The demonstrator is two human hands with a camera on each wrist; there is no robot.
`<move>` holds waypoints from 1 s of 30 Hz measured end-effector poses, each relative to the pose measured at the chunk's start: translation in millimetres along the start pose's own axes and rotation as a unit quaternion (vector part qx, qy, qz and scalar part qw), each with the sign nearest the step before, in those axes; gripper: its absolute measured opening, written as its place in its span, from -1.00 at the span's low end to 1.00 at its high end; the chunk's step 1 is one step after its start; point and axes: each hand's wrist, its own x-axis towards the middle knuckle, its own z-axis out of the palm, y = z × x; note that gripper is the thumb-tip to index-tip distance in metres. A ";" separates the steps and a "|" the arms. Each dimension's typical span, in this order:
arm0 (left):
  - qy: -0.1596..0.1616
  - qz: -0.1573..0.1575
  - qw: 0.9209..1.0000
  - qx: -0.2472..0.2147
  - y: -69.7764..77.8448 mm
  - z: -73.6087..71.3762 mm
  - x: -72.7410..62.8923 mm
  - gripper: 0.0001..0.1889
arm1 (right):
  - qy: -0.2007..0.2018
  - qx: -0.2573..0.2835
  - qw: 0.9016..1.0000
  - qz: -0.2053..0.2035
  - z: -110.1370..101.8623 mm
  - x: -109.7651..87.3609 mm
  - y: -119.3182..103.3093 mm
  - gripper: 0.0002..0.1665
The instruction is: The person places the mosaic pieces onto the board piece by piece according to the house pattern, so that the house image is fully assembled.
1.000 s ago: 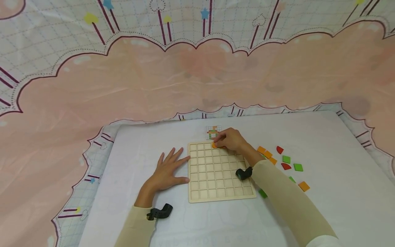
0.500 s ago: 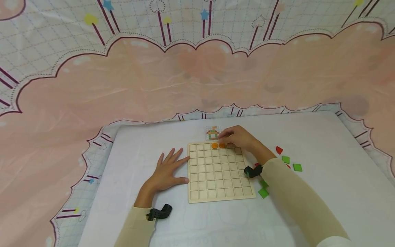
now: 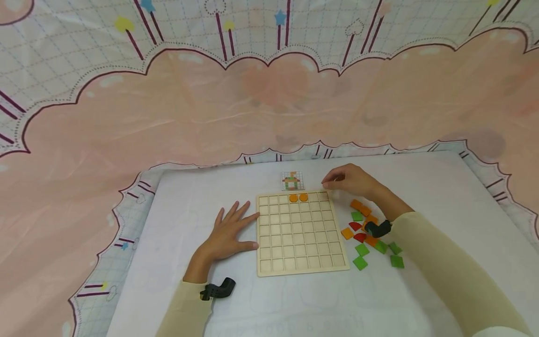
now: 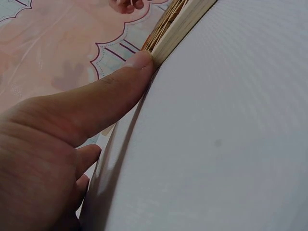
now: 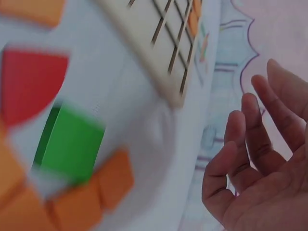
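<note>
My left hand [image 3: 231, 234] lies with fingers spread on the white tabletop, index fingertip and thumb at the left edge of the wooden grid board [image 3: 296, 238]. The left wrist view shows the thumb [image 4: 110, 94] touching the board's side. Two orange rounded pieces [image 3: 293, 198] sit side by side in the top row of cells. My right hand [image 3: 351, 180] is above and beyond the board's far right corner. In the right wrist view its fingers [image 5: 255, 139] are loosely bent, with nothing between them.
Loose pieces lie right of the board: several green squares [image 3: 360, 263], several orange squares [image 3: 347, 233] and two red quarter-rounds [image 3: 354, 226]. A small pattern card [image 3: 292, 180] lies behind the board. Patterned cloth [image 3: 269, 107] is beyond the white tabletop [image 3: 202, 187].
My right hand has let go of a second orange piece in the top row, then moved right, away from the board. More loose pieces show now. My left hand has stayed in place.
</note>
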 end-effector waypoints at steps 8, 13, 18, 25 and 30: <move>-0.004 0.000 1.000 0.004 -0.7 1.1 0.2 -0.07 | -0.012 -0.078 0.997 -0.021 -21.7 -23.2 21.8 -0.71; -0.001 0.001 1.000 0.006 -1.0 1.0 0.9 -0.07 | -0.031 -0.124 0.992 -0.009 -27.4 -30.6 36.8 -0.76; 0.001 0.000 1.000 0.009 -1.4 0.6 1.4 -0.08 | -0.049 -0.136 0.989 0.013 -29.6 -35.3 49.5 -0.77; -0.003 0.003 1.000 0.002 -0.5 0.5 0.9 -0.07 | -0.064 -0.146 0.987 0.023 -26.4 -36.6 57.7 -0.75; 0.001 0.003 1.000 0.001 -0.4 0.6 0.4 -0.08 | -0.057 -0.154 0.986 0.013 -20.6 -34.4 57.2 -0.77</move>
